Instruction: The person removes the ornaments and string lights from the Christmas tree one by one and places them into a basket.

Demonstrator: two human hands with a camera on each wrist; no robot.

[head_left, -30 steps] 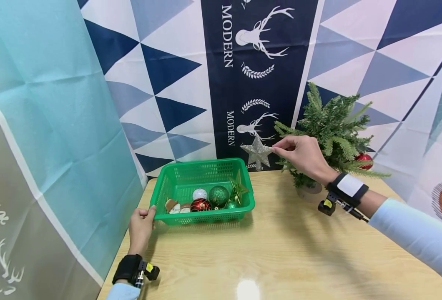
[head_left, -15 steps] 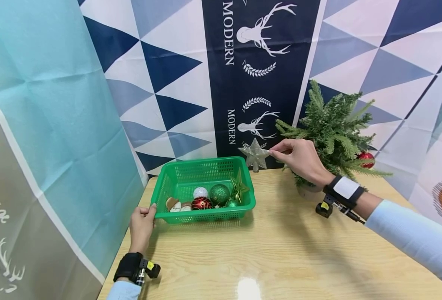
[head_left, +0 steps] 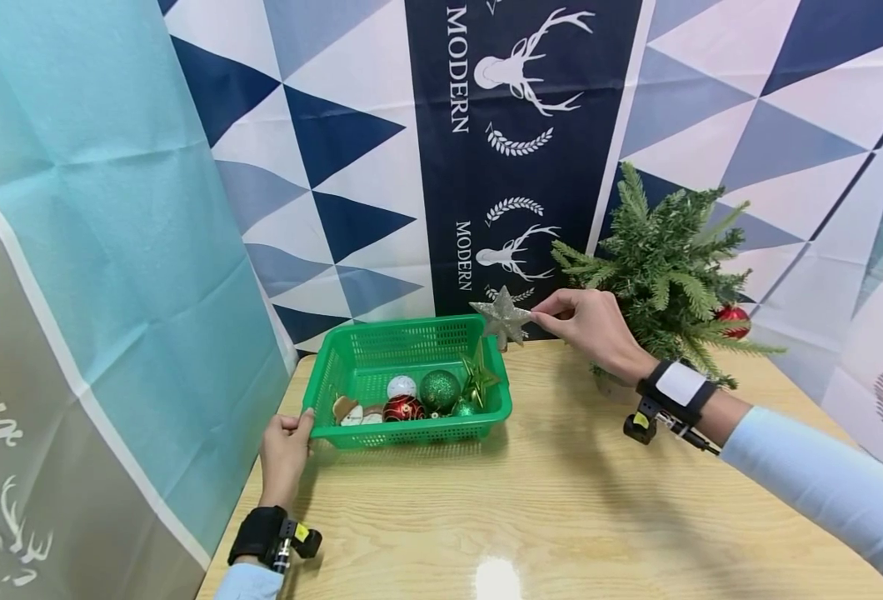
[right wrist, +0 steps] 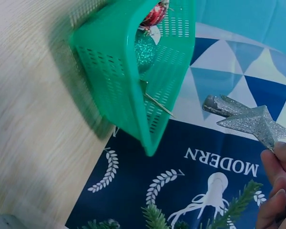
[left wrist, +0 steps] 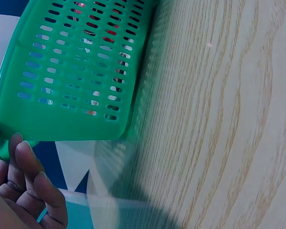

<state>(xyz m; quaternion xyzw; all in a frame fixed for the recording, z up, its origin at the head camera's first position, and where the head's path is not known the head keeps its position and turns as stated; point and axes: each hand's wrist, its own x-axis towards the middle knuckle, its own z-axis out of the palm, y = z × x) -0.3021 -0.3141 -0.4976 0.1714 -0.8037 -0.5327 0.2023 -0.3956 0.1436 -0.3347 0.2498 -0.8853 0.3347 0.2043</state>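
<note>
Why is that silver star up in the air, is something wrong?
Nothing looks broken or spilled. The right hand pinches the silver star by one tip, above the green basket's far corner. The left hand holds the basket's rim.

You're at a staged tabletop set, not a lived-in room: a wooden table [head_left: 561, 500] boxed in by hanging printed cloths, navy triangles and deer heads with "MODERN" lettering [head_left: 516, 125] behind, a teal sheet [head_left: 89, 250] at your left. A small artificial fir [head_left: 666, 267] and a green basket [head_left: 381, 354] of baubles give it a Christmas-decorating look.
</note>
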